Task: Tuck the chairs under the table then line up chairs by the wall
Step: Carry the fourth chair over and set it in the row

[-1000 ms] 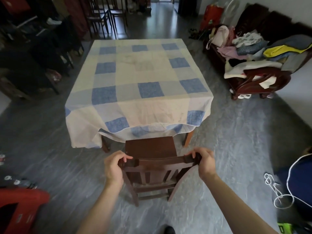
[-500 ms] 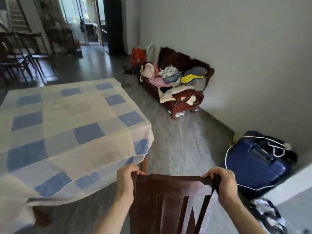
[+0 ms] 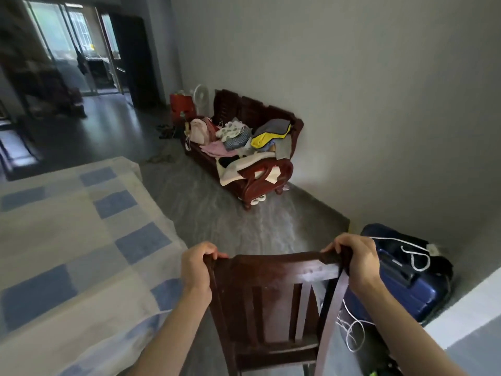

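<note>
Hands grip the top rail of a dark wooden chair [image 3: 273, 302] at the bottom centre of the frame: the left hand [image 3: 196, 267] is curled tight round the rail's left corner, and the right hand [image 3: 357, 260] is wrapped over the right corner, fingers folded down the far side. The chair's slatted back fills the lower middle; its seat and legs are out of view. Just left of it, along the left side of the frame, lies the bench [image 3: 67, 240] under a cream cloth with blue squares. At the lower right a navy suitcase [image 3: 406, 283] with a white cord [image 3: 414, 256] looped over it lies near the wall [image 3: 352, 90]. Farther off, at the centre, a red-brown wooden sofa [image 3: 260, 169] piled with clothes [image 3: 244, 139] stands against that wall.
</note>
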{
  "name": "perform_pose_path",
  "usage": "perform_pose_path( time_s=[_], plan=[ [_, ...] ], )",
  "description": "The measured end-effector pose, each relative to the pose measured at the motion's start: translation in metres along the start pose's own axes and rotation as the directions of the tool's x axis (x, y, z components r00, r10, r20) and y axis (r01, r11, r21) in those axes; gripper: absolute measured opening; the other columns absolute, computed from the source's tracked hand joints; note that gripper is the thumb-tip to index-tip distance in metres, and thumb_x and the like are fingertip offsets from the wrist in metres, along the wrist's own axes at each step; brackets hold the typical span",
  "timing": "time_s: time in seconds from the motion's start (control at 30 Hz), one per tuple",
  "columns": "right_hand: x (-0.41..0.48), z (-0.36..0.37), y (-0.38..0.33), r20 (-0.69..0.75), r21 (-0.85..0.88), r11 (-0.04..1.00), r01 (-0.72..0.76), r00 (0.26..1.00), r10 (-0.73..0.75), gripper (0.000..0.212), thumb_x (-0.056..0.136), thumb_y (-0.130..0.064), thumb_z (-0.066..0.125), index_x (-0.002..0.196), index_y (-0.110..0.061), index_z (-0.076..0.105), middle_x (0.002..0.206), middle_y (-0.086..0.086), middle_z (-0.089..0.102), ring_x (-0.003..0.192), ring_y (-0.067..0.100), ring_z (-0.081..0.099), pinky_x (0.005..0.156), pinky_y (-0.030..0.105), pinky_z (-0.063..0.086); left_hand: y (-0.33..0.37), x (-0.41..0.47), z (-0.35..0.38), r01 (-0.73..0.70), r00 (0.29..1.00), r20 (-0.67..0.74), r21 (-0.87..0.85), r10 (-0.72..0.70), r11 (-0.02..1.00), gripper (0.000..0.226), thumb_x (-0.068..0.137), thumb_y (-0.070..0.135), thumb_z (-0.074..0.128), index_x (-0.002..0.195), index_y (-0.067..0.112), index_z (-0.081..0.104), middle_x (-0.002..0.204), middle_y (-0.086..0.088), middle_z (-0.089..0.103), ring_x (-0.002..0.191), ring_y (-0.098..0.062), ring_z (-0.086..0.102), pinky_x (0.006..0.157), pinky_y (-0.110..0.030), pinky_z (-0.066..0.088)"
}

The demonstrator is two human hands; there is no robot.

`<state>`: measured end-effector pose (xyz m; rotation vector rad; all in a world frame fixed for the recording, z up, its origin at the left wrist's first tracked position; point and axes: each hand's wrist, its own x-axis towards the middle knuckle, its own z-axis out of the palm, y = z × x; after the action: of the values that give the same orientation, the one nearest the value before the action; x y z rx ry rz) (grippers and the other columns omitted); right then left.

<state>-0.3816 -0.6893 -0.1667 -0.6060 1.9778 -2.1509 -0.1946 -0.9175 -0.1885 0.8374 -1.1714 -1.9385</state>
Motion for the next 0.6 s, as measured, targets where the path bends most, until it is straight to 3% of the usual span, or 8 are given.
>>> perform_pose_path(
  time_s=[0.13,0.2,0.3,0.47,0.6],
  plan=[
    [0.082,0.020,-0.005,-0.001,-0.019,0.999,0.041,0.999,-0.042,0.025,0.068,-0.017,0.055,0.045,-0.011,0.052,0.073,0.046,0.056,0.067,0.037,0.062,0.067,0.036,0.054,0.020,0.065,0.040,-0.050,0.999,-0.008,-0.020,0.050,0.999,0.022,0.062,0.019,0.058,0.041,0.017,0.051,0.067,-0.018,0.055,0.056,-0.018,0.069,0.075,-0.040,0.048],
    [0.128,0.038,-0.003,0.026,0.007,0.999,0.053,0.998,-0.053,0.026,0.070,-0.018,0.055,0.044,-0.012,0.054,0.075,0.047,0.054,0.066,0.036,0.062,0.064,0.031,0.056,0.029,0.108,0.057,-0.088,0.996,-0.016,-0.020,0.088,0.996,0.028,0.068,0.016,0.057,0.041,0.017,0.051,0.061,-0.015,0.057,0.057,-0.018,0.068,0.078,-0.042,0.049],
    [0.203,0.070,0.007,0.069,0.030,0.999,0.045,0.996,-0.047,0.030,0.073,-0.019,0.055,0.044,-0.012,0.055,0.074,0.046,0.053,0.069,0.038,0.061,0.069,0.037,0.055,0.040,0.178,0.075,-0.136,0.990,-0.020,0.003,0.136,0.991,0.029,0.069,0.018,0.057,0.040,0.019,0.052,0.051,-0.007,0.061,0.057,-0.016,0.069,0.075,-0.041,0.050],
    [0.329,0.149,0.041,0.155,0.042,0.999,0.011,0.988,-0.018,0.048,0.091,-0.005,0.050,0.044,-0.014,0.057,0.065,0.029,0.061,0.069,0.037,0.065,0.068,0.038,0.057,0.060,0.308,0.081,-0.160,0.983,-0.088,0.017,0.161,0.987,0.020,0.061,0.021,0.057,0.043,0.016,0.051,0.058,-0.016,0.063,0.056,-0.016,0.066,0.068,-0.037,0.050],
    [0.421,0.225,0.060,0.198,0.070,0.998,-0.001,0.980,-0.013,0.048,0.093,0.001,0.048,0.048,-0.013,0.058,0.066,0.026,0.063,0.067,0.034,0.065,0.069,0.036,0.058,0.081,0.409,0.075,-0.191,0.967,-0.169,0.015,0.191,0.981,0.032,0.077,0.008,0.054,0.046,0.014,0.050,0.070,-0.025,0.057,0.055,-0.017,0.066,0.071,-0.040,0.046]
  ],
)
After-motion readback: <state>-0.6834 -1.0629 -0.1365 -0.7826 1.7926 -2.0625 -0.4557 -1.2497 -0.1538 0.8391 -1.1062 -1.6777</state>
